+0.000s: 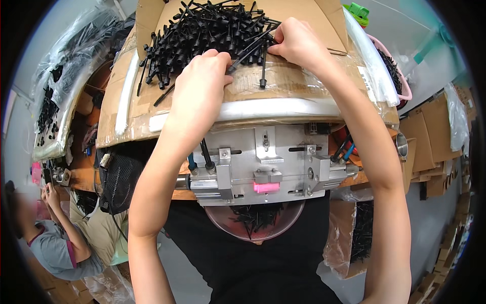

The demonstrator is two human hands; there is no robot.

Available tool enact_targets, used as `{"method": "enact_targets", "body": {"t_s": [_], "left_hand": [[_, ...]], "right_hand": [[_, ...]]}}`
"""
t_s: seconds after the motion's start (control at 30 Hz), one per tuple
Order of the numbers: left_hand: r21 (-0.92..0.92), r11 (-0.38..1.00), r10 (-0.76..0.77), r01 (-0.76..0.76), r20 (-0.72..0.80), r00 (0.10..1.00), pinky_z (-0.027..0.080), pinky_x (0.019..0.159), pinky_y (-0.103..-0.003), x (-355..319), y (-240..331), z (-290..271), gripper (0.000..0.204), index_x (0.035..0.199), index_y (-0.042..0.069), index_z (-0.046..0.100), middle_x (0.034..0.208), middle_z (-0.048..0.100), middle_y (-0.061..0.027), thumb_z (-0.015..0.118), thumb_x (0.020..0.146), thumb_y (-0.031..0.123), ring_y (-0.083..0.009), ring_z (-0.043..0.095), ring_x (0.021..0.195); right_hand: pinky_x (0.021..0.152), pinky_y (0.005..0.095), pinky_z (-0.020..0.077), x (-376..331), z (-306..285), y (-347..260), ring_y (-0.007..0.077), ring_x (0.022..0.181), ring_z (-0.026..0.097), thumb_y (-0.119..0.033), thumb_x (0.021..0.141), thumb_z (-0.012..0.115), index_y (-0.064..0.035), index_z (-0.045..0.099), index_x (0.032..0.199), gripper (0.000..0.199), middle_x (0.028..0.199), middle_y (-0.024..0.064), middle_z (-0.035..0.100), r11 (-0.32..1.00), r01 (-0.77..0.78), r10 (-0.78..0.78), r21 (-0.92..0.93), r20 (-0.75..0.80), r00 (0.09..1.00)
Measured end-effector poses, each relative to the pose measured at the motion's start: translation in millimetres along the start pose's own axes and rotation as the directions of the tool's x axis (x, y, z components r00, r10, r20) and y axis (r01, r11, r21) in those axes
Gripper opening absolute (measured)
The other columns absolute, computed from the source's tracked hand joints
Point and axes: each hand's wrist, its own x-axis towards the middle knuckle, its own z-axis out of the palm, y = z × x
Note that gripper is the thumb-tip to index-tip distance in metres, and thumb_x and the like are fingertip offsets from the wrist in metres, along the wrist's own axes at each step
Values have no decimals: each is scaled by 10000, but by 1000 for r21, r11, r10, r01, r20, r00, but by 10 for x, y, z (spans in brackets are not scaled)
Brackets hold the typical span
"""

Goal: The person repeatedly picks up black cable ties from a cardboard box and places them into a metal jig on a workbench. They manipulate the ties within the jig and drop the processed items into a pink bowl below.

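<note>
A heap of thin black plastic rods with thick capped ends lies on the taped cardboard in front of me. My left hand is at the heap's near side, its fingers closed on the end of a black rod. To the right and a bit farther off, my right hand pinches the ends of black rods at the heap's right edge. A few rods slant between the two hands; how many each one grips is hidden. One loose rod points toward me below them.
Nearer me sits a metal fixture with a cylinder on either side and a pink block. Under it, a bowl holds black rods. A box of rods stands at right, a pink basket beyond. Another person sits at left.
</note>
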Motion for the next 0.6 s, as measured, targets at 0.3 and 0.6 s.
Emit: {"method": "enact_targets", "body": {"t_s": [0.3,0.6], "left_hand": [[-55,998,-28,28,2,1000,499,738,-400,-111,209,-60,146,946,-33,676,868,636,-156,677,811,23,-342,645,807],[-55,998,45,-44,20,999,525,783,-438,-17,471,58,97,919,-19,626,938,587,-160,625,843,42,-337,628,923]], "right_hand": [[659,432,486,-499,-522,467,387,781,611,-15,751,653,40,623,805,82,762,186,637,786,372,-436,-494,-16,900],[545,335,406,-195,-662,323,157,545,471,-89,824,701,51,641,862,157,602,85,529,979,188,-182,79,-72,981]]}}
